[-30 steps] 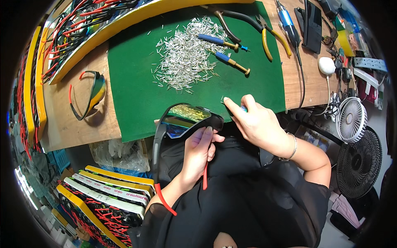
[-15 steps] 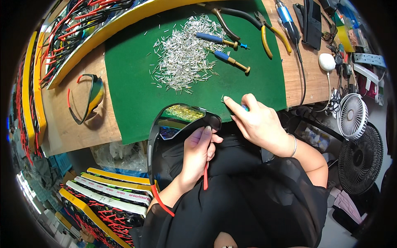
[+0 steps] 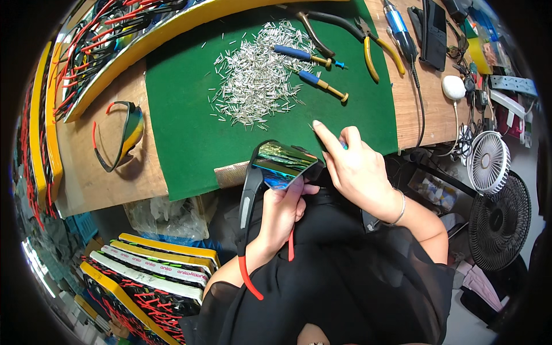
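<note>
My left hand point(image 3: 282, 214) is closed on a pair of sunglasses point(image 3: 286, 164) near the mat's front edge. Their mirrored lens faces up, and the black temples with red tips hang toward my lap. To its right, my right hand point(image 3: 361, 172) has its index finger stretched forward, low over the green mat point(image 3: 190, 126). Its other fingers curl around a mostly hidden object, of which only a bit of blue point(image 3: 344, 145) shows. By the index fingertip is a thin sliver, too small to make out. Beyond lies a heap of small silvery pins point(image 3: 256, 80).
Two blue-and-brass hand screwdrivers point(image 3: 322, 86) lie beside the heap. Farther back are yellow-handled cutters point(image 3: 371, 57) and a blue electric screwdriver point(image 3: 399, 29). Another pair of sunglasses point(image 3: 135, 135) rests at left. Yellow-edged trays point(image 3: 115, 75) and fans point(image 3: 489, 163) flank the bench.
The sunglasses have turned and shifted right in my left hand, so their lens now faces up more. My right hand has moved slightly forward.
</note>
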The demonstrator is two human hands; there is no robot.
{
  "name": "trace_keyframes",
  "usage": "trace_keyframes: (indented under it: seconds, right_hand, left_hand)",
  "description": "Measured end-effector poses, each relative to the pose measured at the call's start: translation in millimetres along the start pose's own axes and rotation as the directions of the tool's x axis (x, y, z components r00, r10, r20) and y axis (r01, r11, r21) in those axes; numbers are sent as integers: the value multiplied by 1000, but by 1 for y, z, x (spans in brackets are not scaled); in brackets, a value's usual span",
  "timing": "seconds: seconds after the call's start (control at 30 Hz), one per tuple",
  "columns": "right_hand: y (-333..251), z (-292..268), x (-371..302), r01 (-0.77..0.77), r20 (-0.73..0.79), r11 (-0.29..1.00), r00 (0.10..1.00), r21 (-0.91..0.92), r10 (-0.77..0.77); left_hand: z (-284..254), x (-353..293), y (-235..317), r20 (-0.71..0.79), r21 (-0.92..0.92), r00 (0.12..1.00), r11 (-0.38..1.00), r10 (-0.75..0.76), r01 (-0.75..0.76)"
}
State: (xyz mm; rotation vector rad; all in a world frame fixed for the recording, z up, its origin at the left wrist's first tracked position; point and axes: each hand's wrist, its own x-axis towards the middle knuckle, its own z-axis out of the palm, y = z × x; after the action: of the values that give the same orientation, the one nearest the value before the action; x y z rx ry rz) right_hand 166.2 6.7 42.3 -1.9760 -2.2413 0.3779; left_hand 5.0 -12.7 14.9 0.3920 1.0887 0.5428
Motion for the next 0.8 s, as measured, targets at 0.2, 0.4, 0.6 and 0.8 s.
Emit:
trace_keyframes:
  seconds: [0.2,0.4,0.6,0.8]
  right_hand:
    - [5,-2,2,-12,3,994,1000,110,11]
    - [25,-33,-21,7,70,964,997,267,-27]
    - [14,-32,-43,333,93,941,937,63,-338]
    - [9,-11,-39,379,96,925,922,-21,-376]
  left_hand:
    - [4,2,2,-13,-28,1000,1000,-13,13]
    - [2,2,-1,-39,-128,999,991,-34,29]
    - [9,2,-2,-90,-81,996,996,23,-30]
    - [13,-1,-2,-112,10,993,999,46,-45]
